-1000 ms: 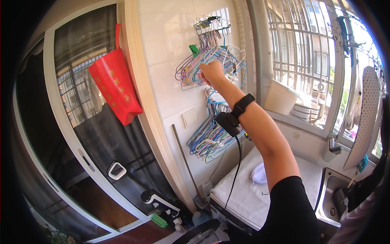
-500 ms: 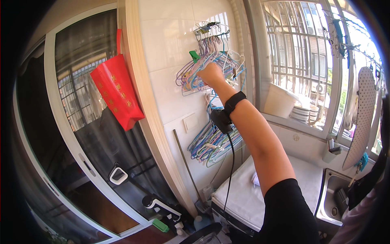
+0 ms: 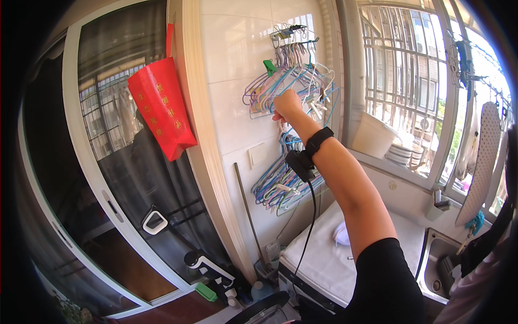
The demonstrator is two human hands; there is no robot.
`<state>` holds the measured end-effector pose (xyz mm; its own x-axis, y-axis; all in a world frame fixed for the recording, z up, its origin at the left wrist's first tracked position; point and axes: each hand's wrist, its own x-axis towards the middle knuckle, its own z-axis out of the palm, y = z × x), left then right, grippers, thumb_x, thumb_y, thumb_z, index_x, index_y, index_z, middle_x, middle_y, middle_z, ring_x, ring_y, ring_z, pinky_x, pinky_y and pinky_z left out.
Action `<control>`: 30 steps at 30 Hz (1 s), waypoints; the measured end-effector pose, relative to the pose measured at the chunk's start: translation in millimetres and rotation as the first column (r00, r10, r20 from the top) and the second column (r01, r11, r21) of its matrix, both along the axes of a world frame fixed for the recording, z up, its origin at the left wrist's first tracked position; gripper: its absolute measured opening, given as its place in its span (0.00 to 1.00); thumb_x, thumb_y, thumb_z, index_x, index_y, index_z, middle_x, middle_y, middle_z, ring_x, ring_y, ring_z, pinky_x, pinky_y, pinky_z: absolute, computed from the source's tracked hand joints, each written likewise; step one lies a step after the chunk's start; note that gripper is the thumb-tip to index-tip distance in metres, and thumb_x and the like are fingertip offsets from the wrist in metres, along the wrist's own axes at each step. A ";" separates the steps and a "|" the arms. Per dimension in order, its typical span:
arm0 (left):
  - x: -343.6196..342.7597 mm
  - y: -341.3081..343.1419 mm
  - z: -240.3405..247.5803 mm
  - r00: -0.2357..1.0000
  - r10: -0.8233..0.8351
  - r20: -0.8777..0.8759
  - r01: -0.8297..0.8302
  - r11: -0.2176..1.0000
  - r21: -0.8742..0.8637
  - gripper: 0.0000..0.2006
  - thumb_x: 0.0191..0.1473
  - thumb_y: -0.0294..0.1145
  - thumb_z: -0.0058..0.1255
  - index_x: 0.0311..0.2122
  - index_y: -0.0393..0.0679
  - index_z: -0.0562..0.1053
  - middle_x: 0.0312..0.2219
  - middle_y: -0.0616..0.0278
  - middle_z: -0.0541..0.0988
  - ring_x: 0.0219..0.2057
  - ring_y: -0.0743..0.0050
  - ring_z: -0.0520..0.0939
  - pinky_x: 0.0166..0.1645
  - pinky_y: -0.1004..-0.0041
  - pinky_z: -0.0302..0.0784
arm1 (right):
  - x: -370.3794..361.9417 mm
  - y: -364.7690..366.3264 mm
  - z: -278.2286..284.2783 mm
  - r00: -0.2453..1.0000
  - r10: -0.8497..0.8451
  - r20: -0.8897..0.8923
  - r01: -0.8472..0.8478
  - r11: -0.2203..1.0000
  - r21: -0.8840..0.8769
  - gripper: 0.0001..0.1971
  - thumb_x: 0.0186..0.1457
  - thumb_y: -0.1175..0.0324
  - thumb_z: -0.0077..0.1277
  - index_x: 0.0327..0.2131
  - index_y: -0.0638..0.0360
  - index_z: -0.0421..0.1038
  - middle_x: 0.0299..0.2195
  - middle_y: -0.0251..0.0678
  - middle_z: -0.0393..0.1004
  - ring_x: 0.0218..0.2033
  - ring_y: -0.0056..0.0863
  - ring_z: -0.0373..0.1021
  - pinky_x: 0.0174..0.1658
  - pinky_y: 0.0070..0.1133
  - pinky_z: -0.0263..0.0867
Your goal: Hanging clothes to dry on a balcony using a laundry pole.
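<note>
My right hand (image 3: 288, 106) is raised to the lower part of a bundle of coloured clothes hangers (image 3: 259, 92) on the tiled wall. Its fingers are curled closed, and whatever they may hold is hidden behind the hand. A black strap with a small black box (image 3: 300, 164) and a cable is round the right wrist. White clothespins (image 3: 315, 109) hang just right of the fist, and a green clip (image 3: 270, 67) sits above it to the left. Below the hand hangs a second bundle of hangers (image 3: 275, 186). My left hand is out of view.
A white-topped appliance (image 3: 318, 264) stands below, with a small pale bundle (image 3: 341, 234) on it, beside a metal sink (image 3: 429, 264). To the left are a red bag (image 3: 162, 108), a sliding glass door (image 3: 145, 189) and a cordless vacuum (image 3: 210, 267). A barred window (image 3: 399, 81) is right.
The view has shifted slightly. My right fist has come a little lower against the upper hangers, and the white clothespins beside it show more clearly.
</note>
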<state>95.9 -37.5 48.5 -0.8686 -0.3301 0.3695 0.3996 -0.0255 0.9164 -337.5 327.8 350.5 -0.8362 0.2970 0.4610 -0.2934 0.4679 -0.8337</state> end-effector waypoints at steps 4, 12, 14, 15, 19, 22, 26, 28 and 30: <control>-3.7 -0.6 0.2 0.998 -0.013 0.060 0.012 1.000 0.028 0.15 0.49 0.34 0.48 0.39 0.37 0.64 0.33 0.46 0.75 0.34 0.54 0.78 0.40 0.64 0.76 | 17.9 -7.5 0.3 0.993 -0.114 0.015 0.101 0.930 0.353 0.13 0.48 0.65 0.45 0.28 0.68 0.72 0.24 0.45 0.75 0.22 0.34 0.74 0.27 0.28 0.69; -2.5 -8.1 -4.9 0.999 -0.005 0.035 0.004 1.000 0.026 0.13 0.46 0.27 0.46 0.39 0.38 0.65 0.32 0.47 0.75 0.34 0.57 0.78 0.42 0.64 0.75 | 13.6 -13.2 -8.0 0.955 -0.285 -0.084 0.295 0.870 0.396 0.17 0.45 0.60 0.47 0.34 0.63 0.74 0.37 0.50 0.73 0.41 0.44 0.69 0.43 0.31 0.65; -2.2 -13.6 -9.1 1.000 0.008 0.030 -0.008 1.000 0.019 0.13 0.45 0.27 0.47 0.39 0.38 0.65 0.32 0.48 0.75 0.33 0.59 0.78 0.42 0.66 0.74 | 20.5 -13.7 -6.1 0.954 -0.272 -0.125 0.299 0.877 0.376 0.17 0.45 0.60 0.47 0.33 0.63 0.74 0.37 0.52 0.72 0.41 0.46 0.69 0.43 0.32 0.65; -3.3 -14.5 -10.6 1.000 0.020 0.023 -0.021 1.000 0.012 0.13 0.45 0.26 0.47 0.39 0.38 0.65 0.32 0.49 0.75 0.33 0.61 0.78 0.42 0.67 0.74 | 22.1 -13.1 -6.2 0.954 -0.276 -0.121 0.301 0.875 0.379 0.17 0.45 0.60 0.47 0.33 0.63 0.74 0.37 0.52 0.72 0.41 0.46 0.69 0.43 0.32 0.65; 1.2 -12.3 -4.4 1.000 -0.017 -0.012 0.017 0.999 0.040 0.13 0.46 0.27 0.47 0.39 0.38 0.65 0.32 0.47 0.75 0.34 0.58 0.78 0.42 0.64 0.74 | 43.1 -23.3 3.9 0.893 -0.315 -0.323 0.424 0.829 0.365 0.16 0.44 0.61 0.47 0.32 0.64 0.74 0.35 0.53 0.72 0.40 0.48 0.69 0.43 0.33 0.64; -1.3 -15.1 -3.9 0.999 -0.015 0.045 0.014 1.000 0.026 0.13 0.47 0.27 0.45 0.39 0.36 0.64 0.32 0.46 0.75 0.35 0.54 0.78 0.43 0.62 0.74 | 56.4 -21.8 16.0 0.909 -0.270 -0.316 0.388 0.825 0.411 0.16 0.44 0.62 0.47 0.31 0.64 0.74 0.35 0.54 0.72 0.39 0.49 0.69 0.43 0.33 0.64; -4.2 -16.8 -4.2 0.999 -0.023 0.049 0.024 1.000 -0.003 0.13 0.46 0.26 0.43 0.39 0.36 0.64 0.32 0.45 0.75 0.35 0.52 0.78 0.42 0.60 0.75 | 60.3 -16.0 26.0 0.911 -0.282 -0.302 0.398 0.797 0.455 0.13 0.45 0.64 0.45 0.29 0.61 0.75 0.34 0.50 0.74 0.38 0.44 0.71 0.40 0.30 0.66; -4.0 -18.1 -4.3 0.998 -0.028 0.051 0.027 0.999 0.022 0.13 0.45 0.26 0.43 0.39 0.36 0.64 0.32 0.45 0.75 0.34 0.53 0.78 0.42 0.60 0.75 | 62.5 -15.5 27.8 0.899 -0.314 -0.307 0.429 0.776 0.462 0.10 0.44 0.67 0.46 0.28 0.58 0.76 0.33 0.46 0.75 0.37 0.40 0.72 0.36 0.27 0.68; -2.3 -23.5 -7.3 0.997 -0.045 0.056 0.047 0.998 -0.030 0.14 0.44 0.27 0.45 0.38 0.36 0.64 0.33 0.46 0.74 0.33 0.55 0.78 0.41 0.62 0.75 | 72.4 -18.6 29.9 0.892 -0.363 -0.268 0.451 0.727 0.518 0.10 0.45 0.66 0.46 0.28 0.56 0.77 0.33 0.43 0.75 0.36 0.37 0.73 0.35 0.26 0.68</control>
